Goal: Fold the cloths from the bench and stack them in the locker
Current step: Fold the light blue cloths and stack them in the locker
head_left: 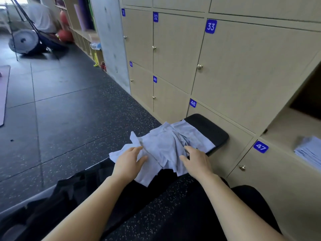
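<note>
My left hand [129,160] lies flat and my right hand [196,160], grasp unclear, digs into crumpled pale-blue cloths [165,145] spread left-to-right across the black bench [208,131]. Beyond, folded cloths [311,152] sit in the open locker [286,129] above label 47 [260,146].

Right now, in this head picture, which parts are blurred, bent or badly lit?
Head view: the left hand, right hand and pile of cloths are fairly sharp. The locker doors lean and curve from the wide lens. The window corner is overexposed and soft. The folded stack at the right edge is smeared. The open locker is dark inside.
</note>
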A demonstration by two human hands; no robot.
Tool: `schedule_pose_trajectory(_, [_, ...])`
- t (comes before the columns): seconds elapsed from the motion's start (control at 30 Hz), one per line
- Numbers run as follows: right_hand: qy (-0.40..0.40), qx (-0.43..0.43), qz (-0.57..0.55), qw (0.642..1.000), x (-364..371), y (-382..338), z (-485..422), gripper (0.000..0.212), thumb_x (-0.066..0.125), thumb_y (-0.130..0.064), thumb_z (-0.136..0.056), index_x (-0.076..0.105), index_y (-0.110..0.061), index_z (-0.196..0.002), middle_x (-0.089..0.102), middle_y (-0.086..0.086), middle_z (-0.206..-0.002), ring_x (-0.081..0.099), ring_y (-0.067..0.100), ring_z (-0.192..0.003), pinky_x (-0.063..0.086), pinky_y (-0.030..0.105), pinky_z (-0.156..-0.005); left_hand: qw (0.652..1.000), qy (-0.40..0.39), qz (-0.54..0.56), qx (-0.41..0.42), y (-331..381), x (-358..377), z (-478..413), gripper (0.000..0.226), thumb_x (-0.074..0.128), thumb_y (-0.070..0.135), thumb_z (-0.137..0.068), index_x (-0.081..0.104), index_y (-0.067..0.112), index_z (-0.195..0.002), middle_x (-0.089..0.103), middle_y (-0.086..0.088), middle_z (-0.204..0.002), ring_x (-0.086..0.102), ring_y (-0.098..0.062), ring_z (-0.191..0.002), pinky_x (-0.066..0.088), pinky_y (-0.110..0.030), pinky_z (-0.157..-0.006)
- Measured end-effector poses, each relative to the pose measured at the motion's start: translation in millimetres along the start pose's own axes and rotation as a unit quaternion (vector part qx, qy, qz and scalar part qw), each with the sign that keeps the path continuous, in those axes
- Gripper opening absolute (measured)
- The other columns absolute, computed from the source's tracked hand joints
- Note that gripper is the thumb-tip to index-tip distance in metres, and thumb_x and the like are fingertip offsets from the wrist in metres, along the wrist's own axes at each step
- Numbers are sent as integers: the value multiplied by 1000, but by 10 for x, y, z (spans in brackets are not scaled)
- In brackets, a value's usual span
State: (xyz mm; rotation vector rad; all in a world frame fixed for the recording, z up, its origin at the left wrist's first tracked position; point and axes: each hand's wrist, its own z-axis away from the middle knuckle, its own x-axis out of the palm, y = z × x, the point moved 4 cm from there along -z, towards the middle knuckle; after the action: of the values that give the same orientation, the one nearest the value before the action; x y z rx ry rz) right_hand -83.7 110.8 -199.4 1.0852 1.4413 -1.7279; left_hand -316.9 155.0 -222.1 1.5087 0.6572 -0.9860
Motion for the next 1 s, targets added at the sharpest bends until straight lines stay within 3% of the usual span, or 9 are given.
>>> schedule_pose_trajectory(0.17, [-2,21,-16,1000,-16,123,-262,16,51,-29,-96,59,-18,-103,65,1,-98,60,26,-94,50,36,-76,1000,3,19,-11,106,215,-278,44,55,40,-96,56,18,-134,60,-3,-129,56,-25,-119,44,-36,-99])
schedule_pose_trajectory(0.23, [-8,28,-25,999,18,189,-387,8,50,-27,-95,57,-23,-96,63,0,-92,58,26,-89,48,35,-73,1000,3,19,-14,155,335,-383,36,56,39,-95,63,20,-125,64,-2,-117,60,-25,-109,46,-35,-92])
schedule_pose_trajectory(0.33, [-8,32,-13,999,82,226,-611,21,47,-22,-94,47,-19,-73,52,-1,-72,50,27,-76,42,37,-65,1000,15,-12,-15,215,461,-535,26,53,45,-95,68,27,-107,66,3,-103,62,-22,-100,43,-32,-82])
schedule_pose_trajectory(0.47, [-22,20,-1,1000,239,211,-917,24,46,-21,-97,64,-11,-109,66,4,-107,59,27,-103,49,37,-83,997,29,-37,-53,228,587,-665,33,47,54,-94,67,28,-93,64,8,-94,60,-17,-98,35,-30,-81])
schedule_pose_trajectory(0.57, [-44,13,2,999,423,195,-1085,20,47,-20,-94,56,-18,-76,60,2,-90,55,30,-97,44,36,-80,994,51,-27,-90,232,661,-723,36,47,59,-92,65,29,-86,62,11,-90,56,-13,-98,31,-30,-85])
schedule_pose_trajectory(0.67, [-48,28,4,998,610,242,-1227,16,50,-29,-93,62,-19,-89,61,3,-106,54,27,-105,41,37,-95,990,55,-5,-132,248,711,-779,30,53,56,-90,64,30,-82,62,13,-90,54,-13,-100,23,-29,-82])
schedule_pose_trajectory(0.83, [-76,67,-8,995,725,302,-1320,32,44,-43,-94,63,-26,-114,54,4,-129,45,26,-121,38,40,-101,970,60,161,-170,287,678,-828,26,62,40,-89,56,24,-70,65,11,-62,63,-8,-73,36,-31,-80])
schedule_pose_trajectory(0.93, [-72,71,-9,995,705,276,-1336,33,39,-47,-95,63,-32,-112,53,3,-130,41,26,-124,33,40,-102,917,46,365,-152,414,587,-850,27,64,15,-90,48,13,-69,51,10,-43,46,-5,-38,41,-19,-50])
schedule_pose_trajectory(1.0, [-80,73,-21,994,669,234,-1318,35,36,-50,-95,64,-33,-109,52,3,-132,40,27,-123,31,39,-102,898,48,417,-129,473,515,-878,31,60,4,-92,43,13,-67,42,13,-43,36,-2,-37,32,-14,-41])
